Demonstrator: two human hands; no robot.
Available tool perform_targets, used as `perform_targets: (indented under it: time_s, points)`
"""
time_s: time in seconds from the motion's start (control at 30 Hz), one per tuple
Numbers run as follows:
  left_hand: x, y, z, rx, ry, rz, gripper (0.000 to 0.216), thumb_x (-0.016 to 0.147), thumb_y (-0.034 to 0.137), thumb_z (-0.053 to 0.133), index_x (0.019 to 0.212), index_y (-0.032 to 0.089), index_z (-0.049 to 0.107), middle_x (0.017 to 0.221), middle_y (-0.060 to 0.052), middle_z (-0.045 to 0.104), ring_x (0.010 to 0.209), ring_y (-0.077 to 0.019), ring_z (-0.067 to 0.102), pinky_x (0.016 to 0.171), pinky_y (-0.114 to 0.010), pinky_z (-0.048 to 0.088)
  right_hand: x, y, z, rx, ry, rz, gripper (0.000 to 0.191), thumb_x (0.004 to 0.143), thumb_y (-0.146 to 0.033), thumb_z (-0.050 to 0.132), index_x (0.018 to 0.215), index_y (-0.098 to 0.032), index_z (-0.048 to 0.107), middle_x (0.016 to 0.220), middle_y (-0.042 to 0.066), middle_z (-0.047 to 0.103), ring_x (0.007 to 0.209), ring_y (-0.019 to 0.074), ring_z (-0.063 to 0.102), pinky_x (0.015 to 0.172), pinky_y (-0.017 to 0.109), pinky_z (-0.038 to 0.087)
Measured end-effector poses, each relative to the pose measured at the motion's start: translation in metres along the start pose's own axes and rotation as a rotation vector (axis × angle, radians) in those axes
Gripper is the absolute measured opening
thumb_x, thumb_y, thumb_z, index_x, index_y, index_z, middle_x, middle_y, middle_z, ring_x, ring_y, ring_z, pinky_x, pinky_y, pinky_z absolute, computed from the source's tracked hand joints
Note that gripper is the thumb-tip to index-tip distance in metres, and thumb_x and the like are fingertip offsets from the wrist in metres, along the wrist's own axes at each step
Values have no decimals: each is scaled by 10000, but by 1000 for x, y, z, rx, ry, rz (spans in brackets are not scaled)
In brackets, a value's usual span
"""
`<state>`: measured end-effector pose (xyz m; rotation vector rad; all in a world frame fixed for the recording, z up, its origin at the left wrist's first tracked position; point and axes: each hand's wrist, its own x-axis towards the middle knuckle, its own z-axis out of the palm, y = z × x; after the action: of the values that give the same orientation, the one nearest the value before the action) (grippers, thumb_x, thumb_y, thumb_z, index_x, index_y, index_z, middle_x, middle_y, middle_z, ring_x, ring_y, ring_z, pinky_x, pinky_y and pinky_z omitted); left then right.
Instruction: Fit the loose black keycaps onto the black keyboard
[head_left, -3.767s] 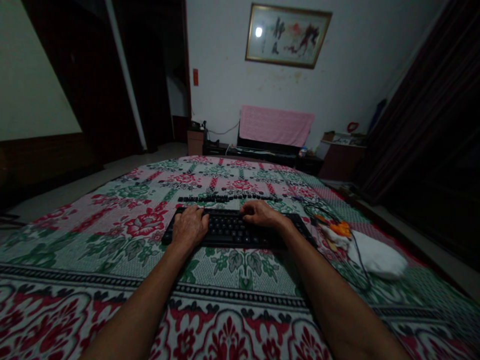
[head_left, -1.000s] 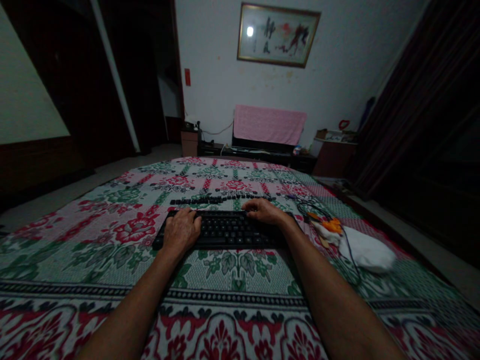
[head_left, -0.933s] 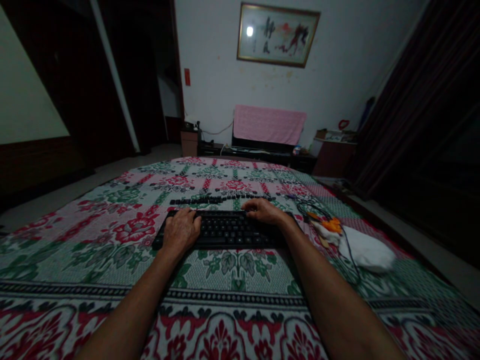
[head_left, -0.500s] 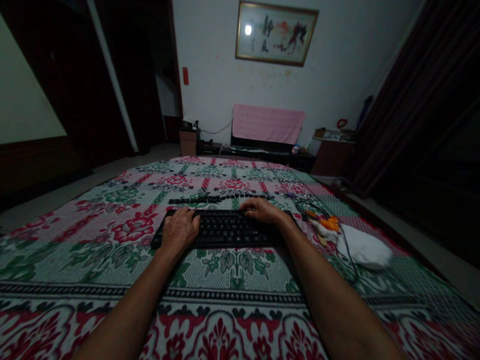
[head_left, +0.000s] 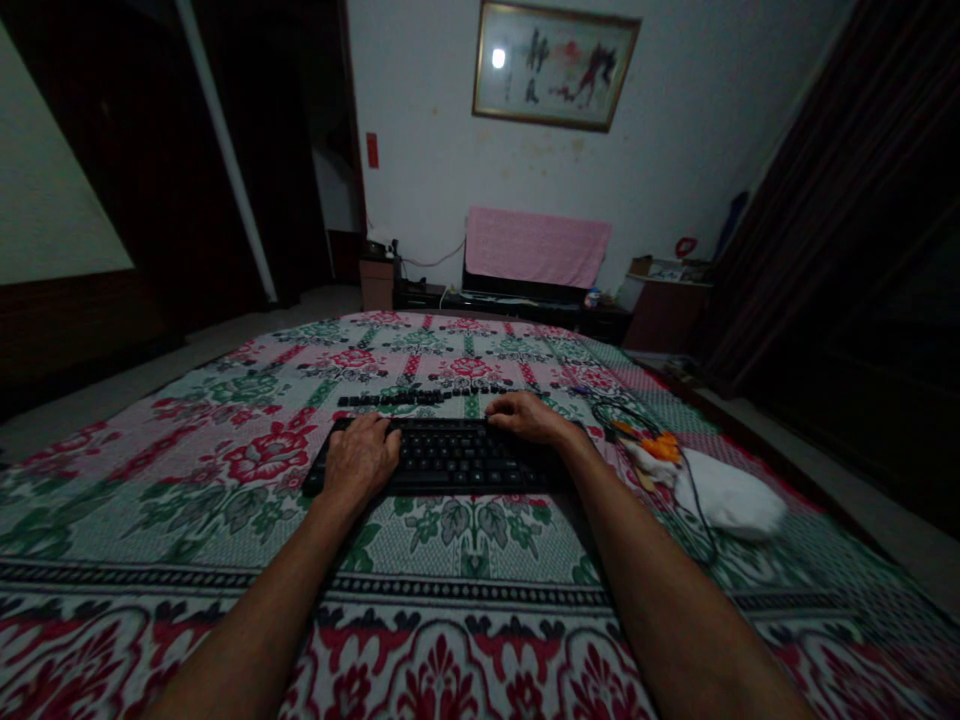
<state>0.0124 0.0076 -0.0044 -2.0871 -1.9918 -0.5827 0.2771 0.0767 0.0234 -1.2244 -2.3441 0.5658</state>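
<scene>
A black computer keyboard (head_left: pixel 450 458) lies across the patterned cover. My left hand (head_left: pixel 362 455) is closed over its left end, thumb on the keys and fingertips toward the far edge. Over the upper right part of the keyboard is my right hand (head_left: pixel 525 417), thumb and fingers drawn together in a pinch at the top row. Anything between those fingertips is too small or hidden to make out. Beyond the keyboard, several loose black keycaps (head_left: pixel 405 398) are laid out in an uneven line. My right hand and forearm hide the keyboard's right end.
The floral bedcover (head_left: pixel 465 540) spreads under everything. To the right lie a white bundle (head_left: pixel 731 495), an orange item (head_left: pixel 661 446) and a dark cable (head_left: pixel 694 490). A pink cloth (head_left: pixel 536 247) hangs over a screen-like object by the far wall.
My right hand has shifted slightly to the right along the keyboard's top edge. My left hand and the keyboard stay about where they were.
</scene>
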Motion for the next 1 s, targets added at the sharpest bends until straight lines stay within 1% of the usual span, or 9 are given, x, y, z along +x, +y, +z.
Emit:
perform_targets:
  time_s: [0.1,0.33,0.43,0.73,1.0]
  points:
    - [0,0,0,-7,-4,-5,349,824,352,337,989,194,601,1126,-77,564,1064,-204,479,880,-343,359,-1,-1,-3,-3,-4,-2,214,736,-263,505,844,-130,634,789,18,629,708,122,541,644,214,390]
    - [0,1,0,-10,-1,-9,351,822,353,337,989,194,602,1123,-82,562,1058,-217,482,855,-355,374,-3,-5,-1,5,-63,-3,221,742,-281,489,804,-129,637,735,2,617,648,105,514,593,201,363]
    - [0,1,-1,-8,0,-9,354,823,352,335,980,188,606,1102,-88,572,1053,-219,484,854,-354,375,-3,-5,-1,21,-89,-11,216,738,-279,499,811,-134,642,742,2,625,649,107,521,601,208,370]
    - [-1,2,-3,-4,-5,-11,346,824,345,330,963,191,607,1118,-80,568,1058,-209,482,851,-340,376,-2,-4,2,32,-80,-47,178,723,-239,544,847,-162,648,806,8,632,718,116,553,668,223,404]
    - [-1,2,-2,-13,-1,1,348,829,344,320,968,190,599,1117,-76,569,1056,-212,485,845,-349,378,-2,-19,4,-52,-72,-96,228,699,-162,553,905,-150,651,802,21,611,716,117,536,663,225,402]
